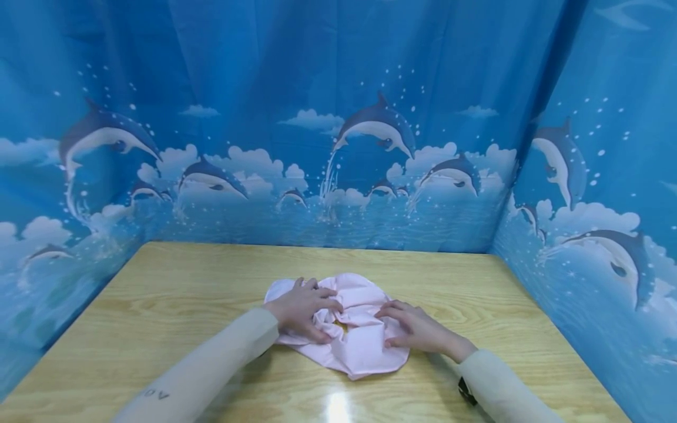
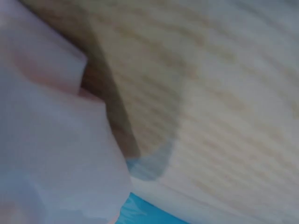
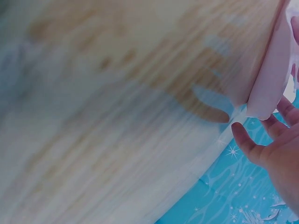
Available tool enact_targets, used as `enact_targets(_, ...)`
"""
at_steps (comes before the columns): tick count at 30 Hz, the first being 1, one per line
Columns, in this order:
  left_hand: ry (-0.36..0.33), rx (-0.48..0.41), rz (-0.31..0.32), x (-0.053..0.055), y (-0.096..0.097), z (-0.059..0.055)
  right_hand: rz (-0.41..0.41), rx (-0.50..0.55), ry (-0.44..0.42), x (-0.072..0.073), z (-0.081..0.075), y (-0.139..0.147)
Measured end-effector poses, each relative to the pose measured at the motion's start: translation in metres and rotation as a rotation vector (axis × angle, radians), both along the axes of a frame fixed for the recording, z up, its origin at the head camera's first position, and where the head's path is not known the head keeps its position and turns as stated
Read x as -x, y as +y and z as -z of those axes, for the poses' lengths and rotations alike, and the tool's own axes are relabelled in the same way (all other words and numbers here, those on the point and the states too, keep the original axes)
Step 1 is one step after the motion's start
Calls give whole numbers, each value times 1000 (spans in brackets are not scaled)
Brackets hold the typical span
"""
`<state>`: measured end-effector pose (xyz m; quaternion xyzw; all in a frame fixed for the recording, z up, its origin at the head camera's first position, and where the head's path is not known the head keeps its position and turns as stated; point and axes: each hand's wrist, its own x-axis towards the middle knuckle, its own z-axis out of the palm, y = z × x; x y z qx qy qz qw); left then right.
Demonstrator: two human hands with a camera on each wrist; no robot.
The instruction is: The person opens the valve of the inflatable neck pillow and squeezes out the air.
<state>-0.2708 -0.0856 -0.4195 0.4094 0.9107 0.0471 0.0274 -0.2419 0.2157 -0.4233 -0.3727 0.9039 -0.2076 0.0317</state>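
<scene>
A pale pink cloth (image 1: 365, 349) lies rumpled on the table, its middle gathered into puckers around a small yellow patch (image 1: 341, 326). Spread over the cloth's left part, my left hand (image 1: 301, 308) has its thumb and fingertips beside the puckers. My right hand (image 1: 420, 329) touches the right side with thumb and fingers apart. In the right wrist view the right hand (image 3: 275, 144) shows spread fingers at the cloth's edge (image 3: 268, 70). Blurred pale cloth (image 2: 60, 135) fills the left of the left wrist view, where the left hand's fingers are hidden.
The wood-grain table (image 1: 201, 270) has its far edge against a blue curtain (image 1: 254, 117) printed with dolphins and clouds. More curtain stands along the left and right sides. A bright light reflection (image 1: 337, 405) shows on the near tabletop.
</scene>
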Motion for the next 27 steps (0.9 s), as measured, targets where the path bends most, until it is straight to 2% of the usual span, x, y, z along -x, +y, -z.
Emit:
enact_targets(10, 29, -69, -19, -1, -3, 7, -5, -15, -2, 0, 0, -1)
enact_targets(20, -11, -135, -45, -2, -3, 9, -4, -15, -23, 1, 2, -3)
enact_targets(27, 1, -149, -25, -2, -6, 9, -4, -17, -41, 2, 3, -5)
